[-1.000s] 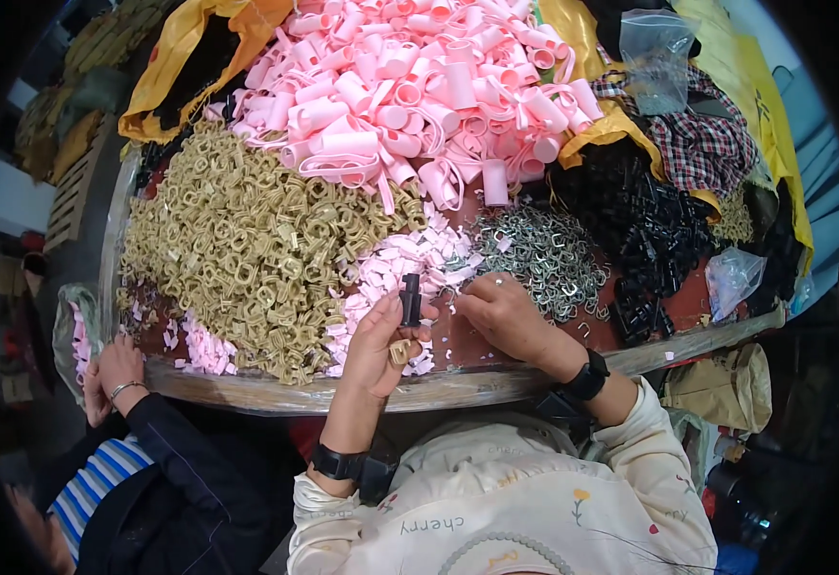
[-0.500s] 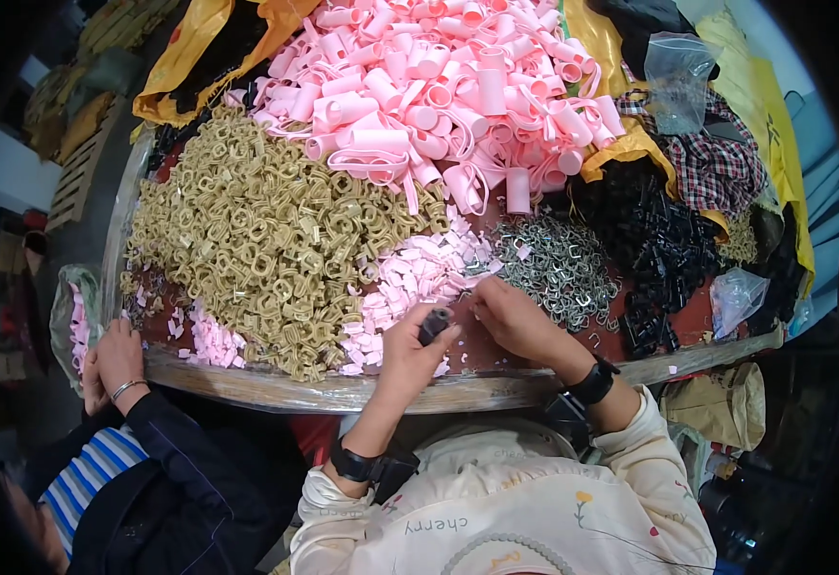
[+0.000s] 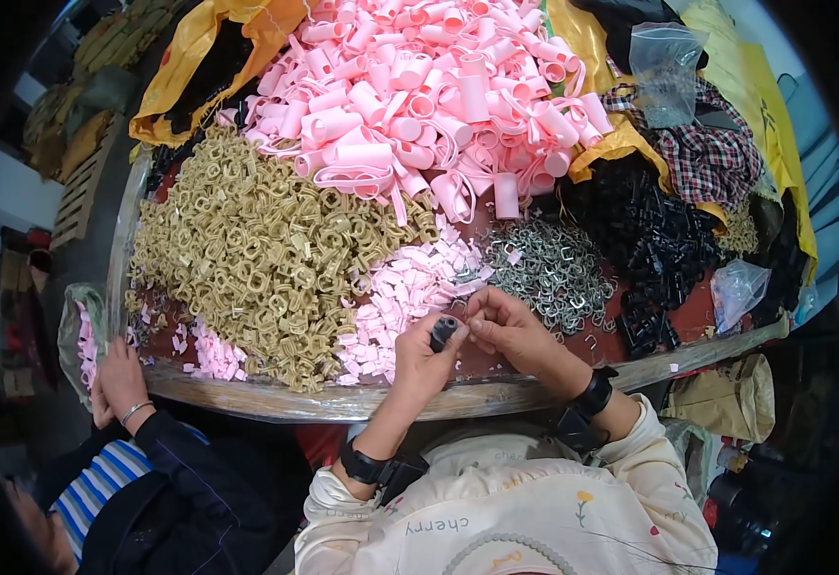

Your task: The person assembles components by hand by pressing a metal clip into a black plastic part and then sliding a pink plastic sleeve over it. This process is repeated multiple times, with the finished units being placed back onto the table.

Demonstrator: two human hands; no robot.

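My two hands at the tabletop [image 3: 482, 364], seen from above. My left hand [image 3: 422, 359] is curled around a black part [image 3: 444, 333], which lies in its fingers just left of my right hand, over the near middle. A second ago the part stands upright with its length in view; now it is tipped so that one end, showing dark holes, faces up. My right hand [image 3: 515, 331] has come left from beside the metal hooks [image 3: 554, 278], and its fingertips, nearly pinched together, are just beside that end; I cannot tell whether anything is between them. I judge that the part is now presented for work by both hands.

Containers: at far left, an orange sack [image 3: 159, 105] gapes around a dark interior. At far right, an orange-yellow sack mouth [image 3: 621, 144] borders the black pieces [image 3: 645, 244]. A clear zip bag [image 3: 669, 72] lies behind, its contents indistinct; a clear plastic bag [image 3: 738, 292] rests nearer, its contents also unclear. At near left, a translucent bag [image 3: 69, 316] holds pink strips [image 3: 86, 345], beside a co-worker's hand [image 3: 124, 379].
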